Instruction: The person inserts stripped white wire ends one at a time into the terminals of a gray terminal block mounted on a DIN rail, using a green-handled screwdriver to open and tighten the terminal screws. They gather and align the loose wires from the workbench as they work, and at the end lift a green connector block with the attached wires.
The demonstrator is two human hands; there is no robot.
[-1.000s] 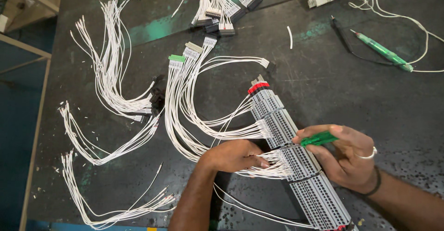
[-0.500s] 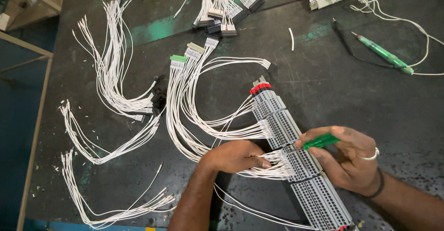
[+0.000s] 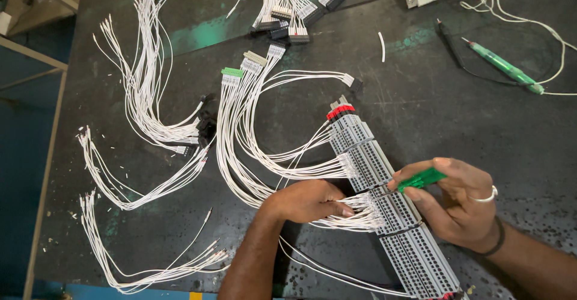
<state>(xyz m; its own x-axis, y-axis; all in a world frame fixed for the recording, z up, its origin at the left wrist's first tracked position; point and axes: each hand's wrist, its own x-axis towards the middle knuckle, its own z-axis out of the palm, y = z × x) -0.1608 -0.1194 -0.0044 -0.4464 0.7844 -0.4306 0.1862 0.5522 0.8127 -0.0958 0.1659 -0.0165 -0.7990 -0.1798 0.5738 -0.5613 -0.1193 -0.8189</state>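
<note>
Left hand: pinched white wires, steadying them at the terminal strip
Right hand: gripped green screwdriver, tip down on a terminal

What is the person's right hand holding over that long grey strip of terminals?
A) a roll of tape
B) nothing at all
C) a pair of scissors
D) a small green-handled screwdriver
D: the right hand grips a small green-handled screwdriver with its tip at the grey terminal strip, while the left hand holds white wires against the strip.
</note>
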